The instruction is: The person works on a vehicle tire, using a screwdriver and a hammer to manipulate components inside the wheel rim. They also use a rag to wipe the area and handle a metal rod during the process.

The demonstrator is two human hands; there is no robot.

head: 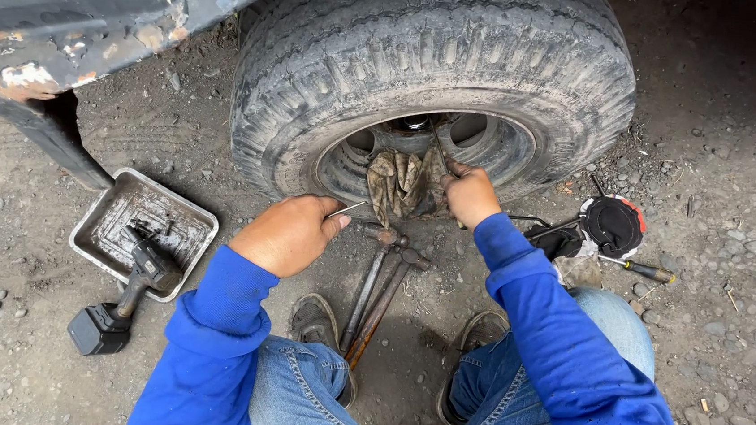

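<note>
Rag (403, 183): camouflage cloth, bunched in the wheel (428, 144) hub opening. Right hand (469, 195) closes on its edge and a thin rod. Left hand (289, 232) pinches a thin metal pin (347, 208) (tip toward the rag). Two hammers (381, 285) lie on the dirt between the feet. Metal tray (143, 225) to the left, a power driver (124, 296) leaning across its rim. Screwdriver (639, 269) to the right.

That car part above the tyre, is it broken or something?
It looks damaged. The dark body panel at the upper left has paint flaking off and rusty patches along its edge. Also odd: a dirty rag is stuffed into the middle of the wheel, where the right hand holds it.
</note>
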